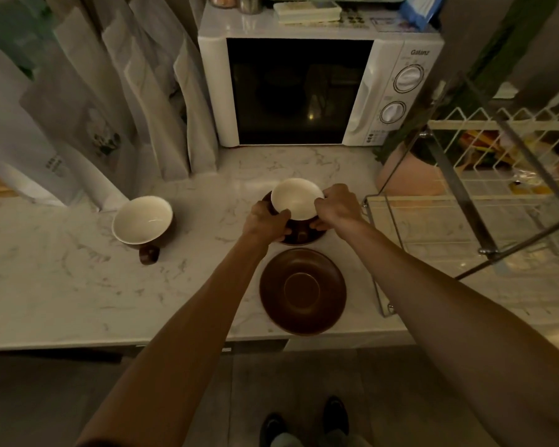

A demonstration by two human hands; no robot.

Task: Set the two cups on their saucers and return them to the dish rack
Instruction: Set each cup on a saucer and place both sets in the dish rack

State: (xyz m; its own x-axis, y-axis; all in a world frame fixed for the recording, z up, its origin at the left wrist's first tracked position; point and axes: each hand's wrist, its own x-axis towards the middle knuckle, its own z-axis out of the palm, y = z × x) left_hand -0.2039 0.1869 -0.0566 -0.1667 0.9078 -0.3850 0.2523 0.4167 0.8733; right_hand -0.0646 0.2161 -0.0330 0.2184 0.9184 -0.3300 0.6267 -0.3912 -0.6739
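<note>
**A:** Cups and saucers look like glazed ceramic: stiff, smooth, likely slippery and breakable. Where's the one in hand?

**B:** The cup (297, 199) sits on its saucer (292, 235) on the tabletop (62, 285), before the microwave (320, 88). The left hand (267, 221) and right hand (334, 206) curl round it from either side, each grip clamped low at the saucer's edge.

**A:** Sensible; lift by the saucer, level, or the cup may slide.

**B:** The other cup (142, 220) stands far left; the empty saucer (302, 291) lies nearer; the dish rack (465, 221) is right.
</note>
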